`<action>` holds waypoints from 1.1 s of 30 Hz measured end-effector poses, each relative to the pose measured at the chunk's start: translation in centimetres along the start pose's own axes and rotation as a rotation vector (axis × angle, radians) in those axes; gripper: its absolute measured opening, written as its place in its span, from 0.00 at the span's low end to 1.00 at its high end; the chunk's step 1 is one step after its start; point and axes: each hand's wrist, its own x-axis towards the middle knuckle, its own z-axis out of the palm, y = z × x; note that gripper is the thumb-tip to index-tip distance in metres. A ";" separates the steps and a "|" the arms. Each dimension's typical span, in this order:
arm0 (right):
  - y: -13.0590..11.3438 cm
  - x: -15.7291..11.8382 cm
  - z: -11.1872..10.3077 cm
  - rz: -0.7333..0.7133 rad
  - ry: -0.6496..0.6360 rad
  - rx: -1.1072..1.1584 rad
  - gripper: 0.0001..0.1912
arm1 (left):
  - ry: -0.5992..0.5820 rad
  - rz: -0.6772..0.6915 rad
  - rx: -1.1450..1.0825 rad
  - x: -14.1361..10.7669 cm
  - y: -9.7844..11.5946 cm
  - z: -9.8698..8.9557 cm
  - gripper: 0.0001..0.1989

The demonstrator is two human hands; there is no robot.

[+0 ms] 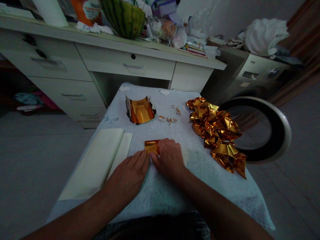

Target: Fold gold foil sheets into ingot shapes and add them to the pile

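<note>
A small sheet of shiny gold foil [151, 146] lies on the cloth-covered table, between and partly under my hands. My left hand [132, 168] has its fingers pressed together at the foil's lower left edge. My right hand [170, 158] is curled over the foil's right side, with its thumb at the lower edge. Beyond them stands a curved stack of gold foil [140, 110]. Folded gold foil pieces [216, 125] are heaped to the right. Thin foil scraps [171, 120] lie between stack and heap.
Folded pale paper sheets [97, 161] lie on the table's left side. Behind the table [160, 203] is a white desk [110, 43] holding a watermelon [123, 18] and clutter. A washing machine's round door [283, 130] stands open at the right, close to the foil heap.
</note>
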 end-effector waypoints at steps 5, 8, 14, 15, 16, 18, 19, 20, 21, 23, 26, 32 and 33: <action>0.0 0.0 0.2 0.008 0.023 0.005 0.17 | -0.017 -0.010 -0.022 0.1 0.1 -0.2 0.26; 0.2 0.0 0.3 0.002 0.035 0.032 0.16 | -0.028 -0.011 -0.022 0.1 0.1 -0.4 0.27; 1.6 -0.2 -0.3 0.046 0.020 0.067 0.17 | -0.042 0.008 -0.020 0.1 0.1 -0.3 0.27; 2.0 -0.2 -0.4 0.056 0.019 0.068 0.18 | -0.041 0.010 -0.016 0.1 0.0 -0.3 0.27; 2.4 -0.3 -0.5 0.067 0.020 0.067 0.18 | -0.041 0.013 -0.010 0.2 0.0 -0.3 0.27; 3.2 -0.4 -0.7 0.091 0.022 0.060 0.20 | -0.037 0.023 0.013 0.2 0.0 -0.3 0.27; 3.6 -0.4 -0.8 0.103 0.023 0.055 0.22 | -0.032 0.031 0.028 0.2 -0.1 -0.4 0.26; 4.0 -0.5 -0.9 0.115 0.021 0.051 0.23 | -0.028 0.039 0.042 0.3 -0.1 -0.5 0.26; 4.3 -0.5 -1.0 0.128 0.020 0.049 0.24 | -0.026 0.045 0.053 0.3 -0.1 -0.6 0.26; 4.8 -0.6 -1.1 0.148 0.015 0.050 0.25 | -0.024 0.051 0.059 0.4 -0.1 -0.8 0.25; 5.4 -0.8 -1.3 0.164 0.010 0.053 0.25 | -0.029 0.051 0.054 0.5 -0.1 -1.0 0.25; 6.0 -1.0 -1.5 0.144 -0.016 0.096 0.23 | -0.066 0.063 0.065 0.6 0.0 -1.1 0.25; 6.1 -1.0 -1.5 0.141 -0.018 0.104 0.23 | -0.076 0.063 0.061 0.6 -0.1 -1.2 0.25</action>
